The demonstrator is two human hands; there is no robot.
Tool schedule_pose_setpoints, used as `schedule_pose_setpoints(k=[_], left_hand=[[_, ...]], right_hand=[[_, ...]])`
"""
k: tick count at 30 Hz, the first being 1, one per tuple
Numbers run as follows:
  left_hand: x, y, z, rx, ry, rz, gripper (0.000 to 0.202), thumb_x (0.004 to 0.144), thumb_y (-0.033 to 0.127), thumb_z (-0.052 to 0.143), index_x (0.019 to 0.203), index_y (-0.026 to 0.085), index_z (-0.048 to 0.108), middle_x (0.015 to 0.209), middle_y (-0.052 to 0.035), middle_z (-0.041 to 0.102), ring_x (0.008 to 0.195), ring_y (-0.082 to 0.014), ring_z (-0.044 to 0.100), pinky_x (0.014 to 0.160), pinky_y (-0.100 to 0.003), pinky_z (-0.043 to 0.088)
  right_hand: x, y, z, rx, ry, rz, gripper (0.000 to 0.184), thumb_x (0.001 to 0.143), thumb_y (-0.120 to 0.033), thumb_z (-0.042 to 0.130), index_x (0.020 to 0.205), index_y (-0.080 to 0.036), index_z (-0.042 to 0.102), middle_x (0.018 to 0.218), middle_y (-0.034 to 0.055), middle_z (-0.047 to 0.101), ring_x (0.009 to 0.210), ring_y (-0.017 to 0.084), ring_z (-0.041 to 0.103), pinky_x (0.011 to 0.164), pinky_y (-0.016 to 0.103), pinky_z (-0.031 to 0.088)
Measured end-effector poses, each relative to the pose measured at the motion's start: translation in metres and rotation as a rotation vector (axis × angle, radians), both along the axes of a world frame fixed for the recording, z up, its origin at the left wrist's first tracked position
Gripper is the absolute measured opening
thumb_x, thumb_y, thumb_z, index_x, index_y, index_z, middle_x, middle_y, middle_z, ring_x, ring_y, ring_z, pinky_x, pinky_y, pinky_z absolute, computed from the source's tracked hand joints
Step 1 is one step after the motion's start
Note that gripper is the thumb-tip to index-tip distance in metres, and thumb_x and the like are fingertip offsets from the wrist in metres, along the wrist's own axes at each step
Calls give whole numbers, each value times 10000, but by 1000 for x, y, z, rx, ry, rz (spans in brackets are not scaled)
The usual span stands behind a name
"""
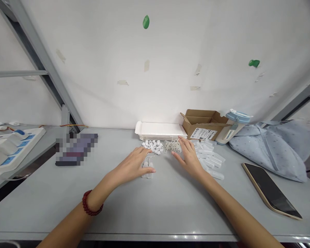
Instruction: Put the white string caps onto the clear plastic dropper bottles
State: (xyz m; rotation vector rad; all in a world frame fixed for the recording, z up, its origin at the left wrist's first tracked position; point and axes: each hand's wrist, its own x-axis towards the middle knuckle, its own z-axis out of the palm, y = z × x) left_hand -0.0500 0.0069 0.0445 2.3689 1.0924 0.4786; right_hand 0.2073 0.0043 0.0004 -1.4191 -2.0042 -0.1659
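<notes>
My left hand [133, 167], a dark red beaded bracelet on its wrist, is stretched out with thumb and fingers apart. Its thumb lies in front of small clear tubes [148, 175] with strings at their top, which it partly hides. Behind its fingertips is a pile of small white caps [155, 146]. My right hand [189, 159] has its thumb spread from the fingers, and nothing shows in its grasp. Its fingers reach over the edge of a heap of pale strings [170, 146]. Right beside it lie several loose clear tubes [209, 153].
Along the wall stand a stack of white flat boxes [162, 129], an open cardboard box [206, 119] and a blue-lidded bottle [232, 127]. A light blue cloth bag [271, 148] and a phone [271, 189] lie right. A blurred dark object [77, 150] and a power strip [18, 148] are left.
</notes>
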Motion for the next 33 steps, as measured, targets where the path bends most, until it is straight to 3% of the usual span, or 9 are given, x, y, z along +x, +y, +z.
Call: schedule_pose_setpoints(k=[9, 15, 20, 24, 29, 33], left_hand=[[1, 0, -2, 22, -16, 10, 477, 815, 484, 537, 1216, 239, 453, 1201, -91, 515, 1134, -286, 453, 931, -417, 399], [2, 1, -6, 36, -18, 36, 441, 839, 454, 510, 1222, 243, 447, 1235, -83, 496, 1161, -276, 442, 954, -413, 390], [7, -1, -6, 86, -89, 50, 344, 883, 411, 451, 1164, 217, 492, 1182, -86, 529, 1087, -248, 498, 914, -383, 420], [16, -10, -5, 130, -192, 27, 288, 888, 355, 461, 1134, 215, 515, 1130, -70, 562, 1030, -220, 520, 842, -331, 449], [25, -18, -5, 145, -256, -11, 236, 874, 295, 506, 1092, 214, 543, 1039, -46, 597, 956, -189, 539, 833, -307, 440], [31, -22, -8, 104, -286, 3, 138, 888, 273, 476, 907, 201, 592, 868, -22, 610, 830, -161, 554, 756, -280, 448]], right_hand=[[-3, -3, 3, 55, 209, -69, 562, 914, -410, 384, 1418, -210, 235, 1451, 139, 298, 1330, 280, 271, 1049, 521, 291], [-9, -3, -1, -116, 295, -6, 496, 893, -477, 393, 1286, -183, 464, 1356, 147, 447, 1271, 287, 384, 1041, 502, 314], [-20, -17, 14, -295, 598, 114, 391, 889, -465, 416, 1133, -213, 589, 1232, 95, 566, 1161, 250, 500, 956, 425, 415], [-29, -32, 26, -470, 792, 272, 373, 907, -458, 393, 1121, -237, 605, 1180, 63, 606, 1095, 226, 543, 896, 380, 456], [-36, -42, 28, -550, 811, 400, 361, 916, -428, 404, 1178, -251, 580, 1241, 57, 574, 1127, 212, 526, 934, 372, 433], [-40, -46, 31, -553, 702, 481, 351, 911, -411, 430, 1190, -250, 567, 1236, 54, 580, 1156, 217, 509, 976, 389, 400]])
